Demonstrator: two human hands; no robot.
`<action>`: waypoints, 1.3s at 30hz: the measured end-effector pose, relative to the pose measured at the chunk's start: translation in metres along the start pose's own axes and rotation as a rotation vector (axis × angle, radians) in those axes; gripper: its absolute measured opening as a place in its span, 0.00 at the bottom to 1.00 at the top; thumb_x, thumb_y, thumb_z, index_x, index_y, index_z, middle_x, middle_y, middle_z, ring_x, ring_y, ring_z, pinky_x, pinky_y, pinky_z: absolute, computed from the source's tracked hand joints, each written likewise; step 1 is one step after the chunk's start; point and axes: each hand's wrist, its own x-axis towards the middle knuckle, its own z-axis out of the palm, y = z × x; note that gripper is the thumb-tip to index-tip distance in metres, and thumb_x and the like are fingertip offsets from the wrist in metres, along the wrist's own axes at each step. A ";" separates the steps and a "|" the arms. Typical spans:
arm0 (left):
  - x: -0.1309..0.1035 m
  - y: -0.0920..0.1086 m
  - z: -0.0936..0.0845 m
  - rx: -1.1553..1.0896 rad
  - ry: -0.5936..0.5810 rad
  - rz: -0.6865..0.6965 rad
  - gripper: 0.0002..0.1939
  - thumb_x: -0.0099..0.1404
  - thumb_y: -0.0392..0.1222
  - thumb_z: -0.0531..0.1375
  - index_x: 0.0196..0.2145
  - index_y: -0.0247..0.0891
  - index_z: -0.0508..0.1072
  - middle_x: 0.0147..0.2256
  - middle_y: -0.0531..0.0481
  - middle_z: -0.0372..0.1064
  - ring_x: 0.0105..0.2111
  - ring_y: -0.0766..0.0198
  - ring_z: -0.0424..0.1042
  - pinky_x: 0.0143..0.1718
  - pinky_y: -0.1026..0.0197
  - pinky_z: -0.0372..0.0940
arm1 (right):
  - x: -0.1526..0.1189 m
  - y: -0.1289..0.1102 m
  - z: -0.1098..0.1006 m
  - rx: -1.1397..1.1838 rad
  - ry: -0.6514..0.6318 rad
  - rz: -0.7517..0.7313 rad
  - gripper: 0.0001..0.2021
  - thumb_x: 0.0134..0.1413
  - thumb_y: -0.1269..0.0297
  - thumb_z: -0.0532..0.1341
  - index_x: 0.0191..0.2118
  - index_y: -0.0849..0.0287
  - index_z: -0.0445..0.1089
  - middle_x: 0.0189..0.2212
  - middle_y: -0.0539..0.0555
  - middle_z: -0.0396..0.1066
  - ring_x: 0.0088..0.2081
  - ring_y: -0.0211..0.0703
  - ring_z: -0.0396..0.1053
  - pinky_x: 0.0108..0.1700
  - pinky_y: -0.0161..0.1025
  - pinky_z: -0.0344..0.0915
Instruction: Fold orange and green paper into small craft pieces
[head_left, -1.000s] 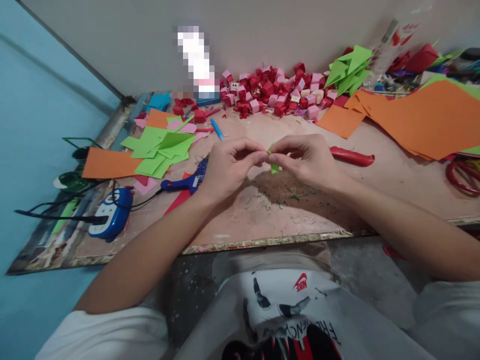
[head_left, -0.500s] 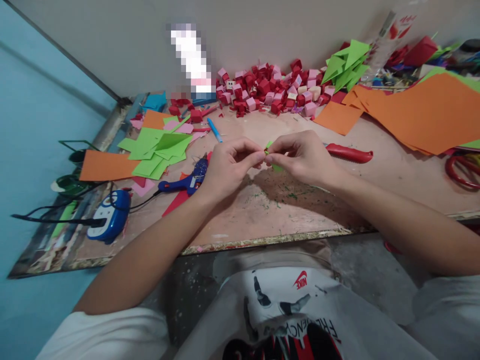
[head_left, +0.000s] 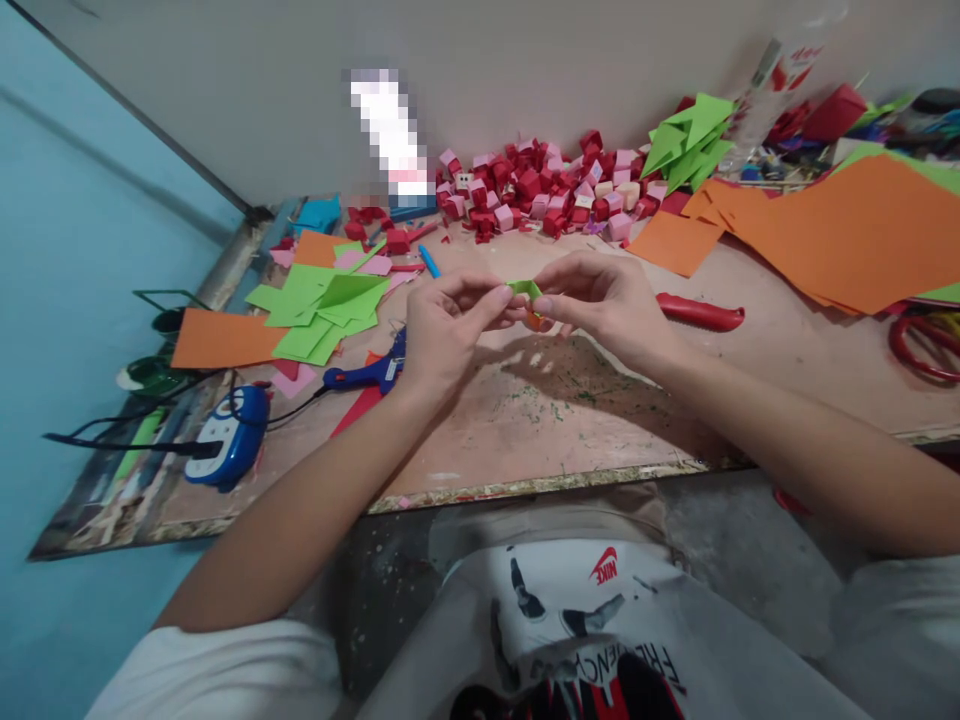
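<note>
A small folded piece of green paper [head_left: 526, 289] is pinched between the fingertips of both hands above the middle of the table. My left hand [head_left: 457, 325] grips its left side with thumb and fingers. From the other side, my right hand [head_left: 600, 305] pinches it, thumb in front. A bit of orange [head_left: 534, 319] shows just under the green, partly covered by the fingers. Beside my left wrist lies a blue glue gun [head_left: 371, 374]. A red-handled cutter [head_left: 701, 312] rests on the table just right of my right hand.
Small red and pink paper cubes [head_left: 532, 185] are heaped at the back wall. Green sheets [head_left: 322, 300] lie left, orange sheets [head_left: 847, 235] right. A blue-and-white power strip [head_left: 232, 435] with a cable sits front left. Red-handled scissors [head_left: 922, 350] lie far right, and a plastic bottle [head_left: 765, 100] stands behind.
The green paper has turned in my fingers, showing a wider folded face and some orange below it. My hands have parted slightly. The view has shifted a little.
</note>
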 end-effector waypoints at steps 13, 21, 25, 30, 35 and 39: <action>-0.006 -0.004 0.002 0.185 -0.072 0.187 0.06 0.71 0.46 0.75 0.41 0.42 0.89 0.39 0.49 0.88 0.36 0.60 0.87 0.39 0.62 0.81 | -0.006 0.010 0.002 -0.372 0.037 -0.315 0.10 0.70 0.56 0.75 0.44 0.57 0.87 0.39 0.56 0.86 0.36 0.46 0.81 0.40 0.44 0.81; -0.011 -0.007 0.001 0.231 -0.043 0.138 0.12 0.72 0.48 0.75 0.50 0.46 0.91 0.48 0.47 0.90 0.45 0.55 0.89 0.51 0.54 0.84 | -0.011 0.008 0.005 -0.479 0.025 -0.363 0.08 0.72 0.57 0.71 0.47 0.55 0.86 0.44 0.57 0.87 0.38 0.48 0.82 0.42 0.46 0.82; -0.010 -0.006 -0.001 0.228 -0.043 0.121 0.13 0.74 0.51 0.74 0.51 0.46 0.92 0.52 0.46 0.90 0.47 0.53 0.89 0.50 0.53 0.84 | -0.010 0.011 0.004 -0.457 0.015 -0.388 0.09 0.69 0.57 0.75 0.48 0.54 0.86 0.48 0.57 0.86 0.39 0.48 0.82 0.44 0.47 0.83; -0.012 -0.007 0.000 0.172 -0.097 0.072 0.17 0.74 0.54 0.75 0.56 0.48 0.91 0.54 0.45 0.89 0.48 0.53 0.89 0.51 0.54 0.84 | -0.011 0.011 0.004 -0.455 0.049 -0.426 0.05 0.71 0.61 0.74 0.47 0.55 0.85 0.47 0.58 0.85 0.40 0.49 0.82 0.45 0.48 0.83; -0.013 -0.007 0.003 0.124 -0.089 0.053 0.14 0.72 0.51 0.77 0.53 0.49 0.93 0.51 0.46 0.90 0.47 0.52 0.89 0.53 0.52 0.84 | -0.011 0.013 0.003 -0.503 0.055 -0.447 0.07 0.73 0.58 0.73 0.45 0.55 0.84 0.45 0.58 0.84 0.39 0.49 0.81 0.44 0.48 0.82; -0.011 -0.006 0.002 0.087 -0.099 -0.012 0.14 0.71 0.53 0.78 0.51 0.48 0.93 0.48 0.45 0.91 0.45 0.52 0.90 0.50 0.51 0.85 | -0.011 0.012 0.004 -0.527 0.041 -0.426 0.09 0.74 0.54 0.71 0.45 0.53 0.85 0.45 0.58 0.85 0.41 0.50 0.81 0.43 0.47 0.82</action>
